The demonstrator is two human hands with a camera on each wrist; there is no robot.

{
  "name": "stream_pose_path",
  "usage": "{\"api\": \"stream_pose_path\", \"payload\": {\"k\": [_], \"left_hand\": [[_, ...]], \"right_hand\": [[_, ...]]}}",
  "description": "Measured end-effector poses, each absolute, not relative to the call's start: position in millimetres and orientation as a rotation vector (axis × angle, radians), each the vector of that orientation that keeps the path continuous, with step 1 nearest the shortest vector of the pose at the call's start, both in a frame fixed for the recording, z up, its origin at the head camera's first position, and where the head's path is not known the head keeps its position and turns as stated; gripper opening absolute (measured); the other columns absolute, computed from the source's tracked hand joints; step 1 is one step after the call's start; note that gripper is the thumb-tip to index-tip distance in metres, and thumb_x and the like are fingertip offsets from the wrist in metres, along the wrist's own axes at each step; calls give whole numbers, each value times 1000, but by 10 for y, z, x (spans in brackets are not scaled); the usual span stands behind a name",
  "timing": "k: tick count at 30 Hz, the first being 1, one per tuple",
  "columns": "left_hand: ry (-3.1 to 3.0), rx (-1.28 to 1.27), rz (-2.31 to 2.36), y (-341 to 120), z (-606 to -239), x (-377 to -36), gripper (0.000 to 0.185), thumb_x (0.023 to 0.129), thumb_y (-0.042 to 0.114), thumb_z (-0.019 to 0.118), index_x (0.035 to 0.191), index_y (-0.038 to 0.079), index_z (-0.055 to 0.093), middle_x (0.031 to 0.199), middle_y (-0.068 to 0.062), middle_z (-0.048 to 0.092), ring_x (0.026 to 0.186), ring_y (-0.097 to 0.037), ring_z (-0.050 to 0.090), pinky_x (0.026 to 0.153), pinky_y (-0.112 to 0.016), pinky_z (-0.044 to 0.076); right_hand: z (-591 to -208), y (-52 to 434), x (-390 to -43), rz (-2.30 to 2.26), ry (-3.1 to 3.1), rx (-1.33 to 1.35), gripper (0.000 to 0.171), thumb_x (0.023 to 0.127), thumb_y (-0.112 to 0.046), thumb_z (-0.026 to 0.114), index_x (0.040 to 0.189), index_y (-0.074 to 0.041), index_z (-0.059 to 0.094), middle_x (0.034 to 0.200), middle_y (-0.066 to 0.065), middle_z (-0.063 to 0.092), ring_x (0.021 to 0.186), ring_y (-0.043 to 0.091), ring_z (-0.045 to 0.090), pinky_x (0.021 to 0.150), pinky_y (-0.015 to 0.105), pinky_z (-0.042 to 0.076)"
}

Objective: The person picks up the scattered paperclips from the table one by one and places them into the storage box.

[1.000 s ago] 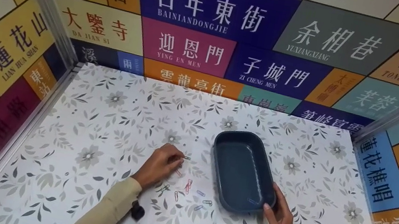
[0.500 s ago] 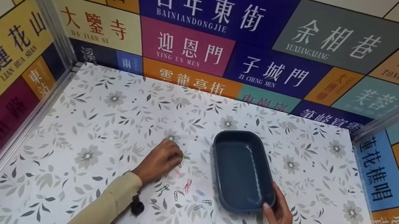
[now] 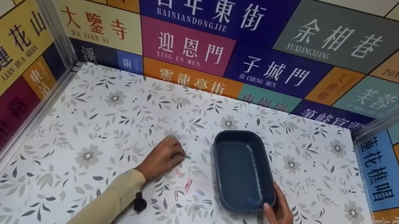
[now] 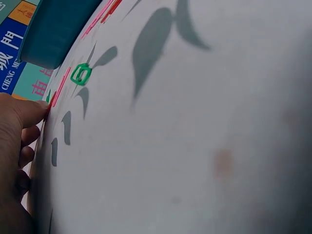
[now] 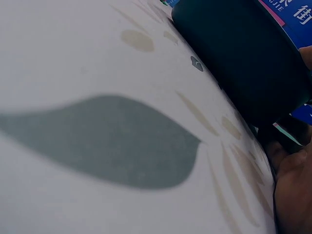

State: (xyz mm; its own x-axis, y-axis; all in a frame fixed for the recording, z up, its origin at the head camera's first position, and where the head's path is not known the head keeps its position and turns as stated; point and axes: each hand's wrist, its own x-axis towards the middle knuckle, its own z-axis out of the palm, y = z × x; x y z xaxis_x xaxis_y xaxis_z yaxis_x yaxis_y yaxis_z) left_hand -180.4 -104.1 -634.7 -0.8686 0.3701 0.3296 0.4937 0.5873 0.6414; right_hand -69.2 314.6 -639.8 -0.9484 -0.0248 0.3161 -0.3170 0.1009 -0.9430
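My left hand [image 3: 163, 158] is low over the table, its fingers curled and thumb tip brought in against a red paper clip [image 4: 47, 112]. The fingers partly hide that clip. Just beyond the fingertips lies a green paper clip [image 3: 187, 157]. Several more clips are scattered toward me, among them pink clips [image 3: 188, 186], a dark green clip [image 3: 207, 202] and a blue clip [image 3: 201, 192]. My right hand [image 3: 281, 219] grips the near right corner of a dark blue rectangular dish [image 3: 241, 168], thumb on the rim. One blue clip [image 3: 252, 200] rests inside the dish.
A white tablecloth [image 3: 99, 189] with grey leaves and flowers covers the table. Panels printed with street names [image 3: 217, 8] rise at the back and both sides. A small dark round object [image 3: 140, 202] sits at the left wrist.
My left hand has shifted slightly away from me, staying beside the green clip. The right hand and the dish have kept their place.
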Motion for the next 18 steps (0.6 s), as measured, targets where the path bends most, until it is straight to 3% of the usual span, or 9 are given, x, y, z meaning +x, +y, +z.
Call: {"api": "stream_pose_path", "payload": {"k": [7,13,18], "left_hand": [[-2667,-730,-1126,-1019,-6324,-1826,5,98,9,83,102,6,82,107,-6,68,110,-26,60,101,-42,52],[-2705,-709,-1122,-1010,-6287,-1837,4,100,10,81,103,8,82,107,-5,67,108,-24,60,98,-41,53],[-2715,-695,-1111,-1014,-6298,-1842,5,102,10,79,104,7,82,109,-4,66,109,-22,60,98,-42,53]], "right_hand": [[-6400,3147,-695,1944,-2140,350,63,104,14,59,165,6,42,170,27,42,159,13,41,126,21,32],[-6397,3152,-694,1941,-2140,353,62,105,13,58,164,7,42,170,28,41,160,19,40,126,21,32],[-6411,3160,-697,1938,-2162,339,63,105,13,59,165,7,41,171,24,41,159,12,41,126,21,32]]}}
